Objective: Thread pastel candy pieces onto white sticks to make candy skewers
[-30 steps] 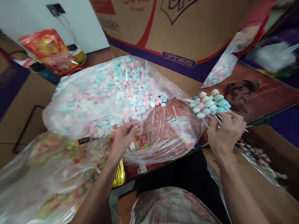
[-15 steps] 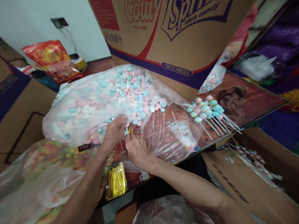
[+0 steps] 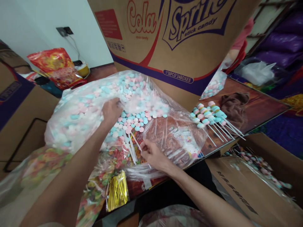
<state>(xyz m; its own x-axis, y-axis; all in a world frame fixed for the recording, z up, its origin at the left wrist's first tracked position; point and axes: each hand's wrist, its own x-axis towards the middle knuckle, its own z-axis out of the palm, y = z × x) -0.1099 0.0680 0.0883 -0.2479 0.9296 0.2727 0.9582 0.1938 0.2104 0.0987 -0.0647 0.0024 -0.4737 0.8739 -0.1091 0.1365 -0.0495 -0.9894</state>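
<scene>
Done so far: a bundle of finished candy sticks (image 3: 210,115) lies on the tabletop (image 3: 262,105); the big bag of loose pastel candies (image 3: 94,104) remains nearly full. Right hand (image 3: 153,154) pinches bare white sticks (image 3: 131,148) at the bag's mouth; left hand (image 3: 111,110), fingers curled, is in the candies. Versus half a second earlier: the left hand moved up from beside the right into the pile.

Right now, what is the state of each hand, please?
Left hand: fingers curled, reaching into the pile of pastel candies in the clear bag; whether it grips any cannot be told.
Right hand: closed, pinching thin white sticks.
</scene>
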